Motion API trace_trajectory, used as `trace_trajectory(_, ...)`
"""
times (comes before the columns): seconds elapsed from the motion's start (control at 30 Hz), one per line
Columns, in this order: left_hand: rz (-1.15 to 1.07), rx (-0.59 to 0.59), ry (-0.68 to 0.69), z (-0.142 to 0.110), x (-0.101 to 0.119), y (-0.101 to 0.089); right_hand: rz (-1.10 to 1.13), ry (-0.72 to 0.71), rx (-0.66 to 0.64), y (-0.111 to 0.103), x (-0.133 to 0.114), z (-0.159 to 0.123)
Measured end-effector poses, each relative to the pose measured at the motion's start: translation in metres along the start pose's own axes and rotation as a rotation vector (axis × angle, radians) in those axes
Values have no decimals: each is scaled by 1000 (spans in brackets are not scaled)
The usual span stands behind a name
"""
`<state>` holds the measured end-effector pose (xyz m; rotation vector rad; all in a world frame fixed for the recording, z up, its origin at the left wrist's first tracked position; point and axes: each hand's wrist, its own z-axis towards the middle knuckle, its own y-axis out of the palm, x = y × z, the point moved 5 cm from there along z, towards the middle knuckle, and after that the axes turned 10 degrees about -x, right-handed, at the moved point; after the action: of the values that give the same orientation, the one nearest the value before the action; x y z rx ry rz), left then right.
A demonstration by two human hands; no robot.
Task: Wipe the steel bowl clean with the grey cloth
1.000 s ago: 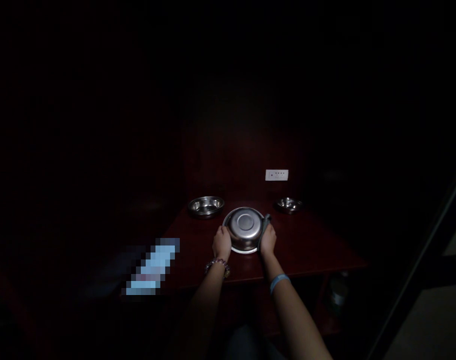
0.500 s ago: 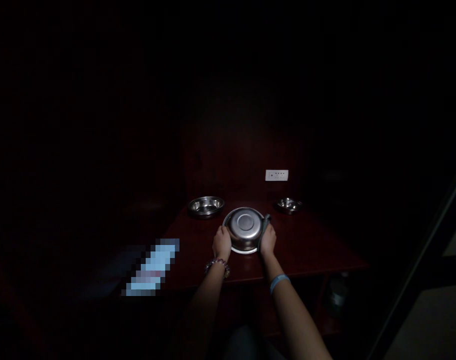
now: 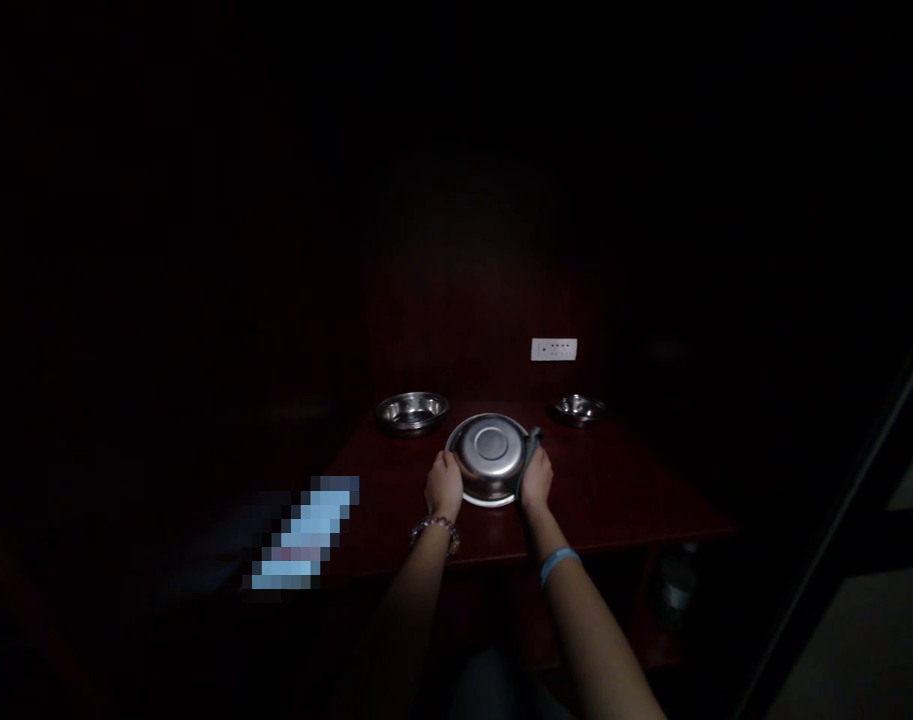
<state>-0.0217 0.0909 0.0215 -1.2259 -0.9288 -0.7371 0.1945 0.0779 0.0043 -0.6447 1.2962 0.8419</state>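
Observation:
An upside-down stainless steel bowl is between my two hands over the dark red table, its base facing up. My left hand, with a beaded bracelet at the wrist, is closed on the left side of its rim. On the right side, my right hand grips the rim with a dark cloth pressed between palm and metal. A blue band circles my right wrist. Whether the rim rests on the table or hangs just over it, I cannot tell.
A wide steel bowl stands upright at the back left of the table, and a smaller steel bowl at the back right. A white socket panel is on the wall. Below the tabletop sits a jar-like container. Surroundings are very dark.

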Motion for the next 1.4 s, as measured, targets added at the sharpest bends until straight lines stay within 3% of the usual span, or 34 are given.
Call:
trace_trajectory(1.03, 54, -13, -26, 0, 2, 0, -27, 20, -22, 1, -3, -1)
trace_trajectory(1.4, -55, 29, 11, -5, 3, -4, -12, 12, -5, -1, -6, -4)
